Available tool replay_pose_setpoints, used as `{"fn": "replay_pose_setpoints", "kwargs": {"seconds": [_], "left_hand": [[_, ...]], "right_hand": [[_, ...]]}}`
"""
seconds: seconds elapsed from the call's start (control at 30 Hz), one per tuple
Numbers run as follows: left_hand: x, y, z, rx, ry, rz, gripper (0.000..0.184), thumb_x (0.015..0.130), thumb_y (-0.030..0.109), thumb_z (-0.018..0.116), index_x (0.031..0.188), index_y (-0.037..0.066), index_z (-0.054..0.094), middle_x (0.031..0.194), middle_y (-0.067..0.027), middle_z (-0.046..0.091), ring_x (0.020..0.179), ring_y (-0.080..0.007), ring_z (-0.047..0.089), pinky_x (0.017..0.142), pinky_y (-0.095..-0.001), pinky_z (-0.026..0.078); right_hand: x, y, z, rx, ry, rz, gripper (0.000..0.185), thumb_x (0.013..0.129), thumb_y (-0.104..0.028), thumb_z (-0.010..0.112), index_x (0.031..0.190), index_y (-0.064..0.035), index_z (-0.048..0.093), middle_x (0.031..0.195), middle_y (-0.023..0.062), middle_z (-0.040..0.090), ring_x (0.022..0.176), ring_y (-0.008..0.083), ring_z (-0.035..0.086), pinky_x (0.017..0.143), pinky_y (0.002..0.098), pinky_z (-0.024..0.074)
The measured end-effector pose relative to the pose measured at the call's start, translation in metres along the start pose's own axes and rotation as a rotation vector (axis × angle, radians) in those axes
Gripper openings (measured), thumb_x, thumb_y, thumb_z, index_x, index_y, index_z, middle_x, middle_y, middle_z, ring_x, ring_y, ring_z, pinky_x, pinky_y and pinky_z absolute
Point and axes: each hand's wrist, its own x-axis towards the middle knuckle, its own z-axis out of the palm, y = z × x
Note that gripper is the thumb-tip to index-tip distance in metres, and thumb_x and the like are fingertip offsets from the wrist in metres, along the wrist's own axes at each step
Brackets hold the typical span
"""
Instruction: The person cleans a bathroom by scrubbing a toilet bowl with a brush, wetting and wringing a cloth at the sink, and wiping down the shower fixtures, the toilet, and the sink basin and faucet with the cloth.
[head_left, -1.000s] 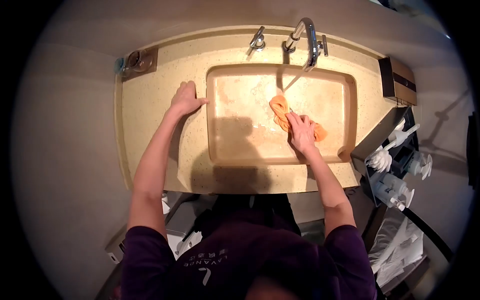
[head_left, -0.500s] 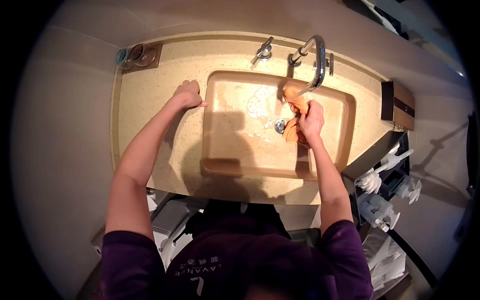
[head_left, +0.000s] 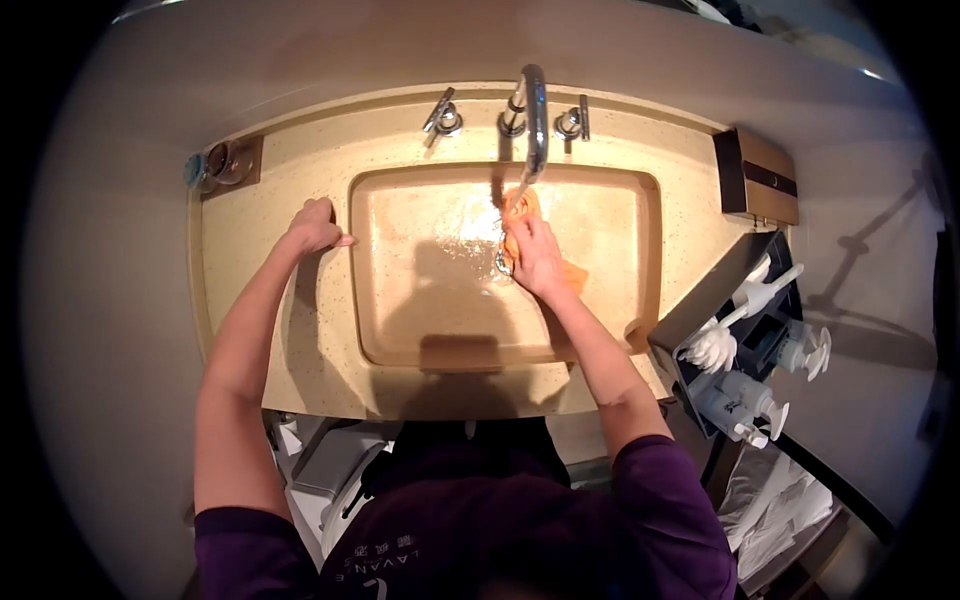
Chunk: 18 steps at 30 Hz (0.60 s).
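Note:
My right hand (head_left: 537, 257) is closed on an orange cloth (head_left: 523, 204) inside the rectangular basin (head_left: 610, 345). The cloth shows beyond my fingers and beside my wrist, against the basin floor. Beside my fingertips is the metal drain (head_left: 503, 262), partly covered. The chrome spout (head_left: 537, 125) hangs over the basin's back part, just above the cloth. On the counter (head_left: 235, 290), left of the basin, rests my left hand (head_left: 316, 228), its thumb held out toward the rim and nothing visible in it.
Two glasses (head_left: 229, 162) stand at the counter's back left corner. Tap handles (head_left: 442, 115) flank the spout. A brown and black box (head_left: 758, 178) sits at the back right. Below it, a dark caddy (head_left: 705, 300) holds a white brush (head_left: 712, 346) and pump bottles (head_left: 737, 402).
The view has shifted. Since half a second ago, my right hand and the cloth have moved left over the drain's edge. My left hand remains beside the basin.

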Motion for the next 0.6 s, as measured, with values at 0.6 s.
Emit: {"fn": "replay_pose_setpoints", "kwargs": {"seconds": [0.6], "left_hand": [[0.002,0.001,-0.001,0.048,-0.003,0.004,0.066,0.071,0.039,0.091,0.115,-0.003,0.065,0.128,-0.0281,0.059,0.117,-0.0398,0.062,0.1,-0.0415,0.052]], "right_hand": [[0.04,0.083,-0.003,-0.185,0.648,0.422,0.062,0.075,-0.003,0.071,0.132,0.0029,0.047,0.125,0.0277,0.047,0.118,0.0449,0.041,0.104,0.0543,0.0319]]}}
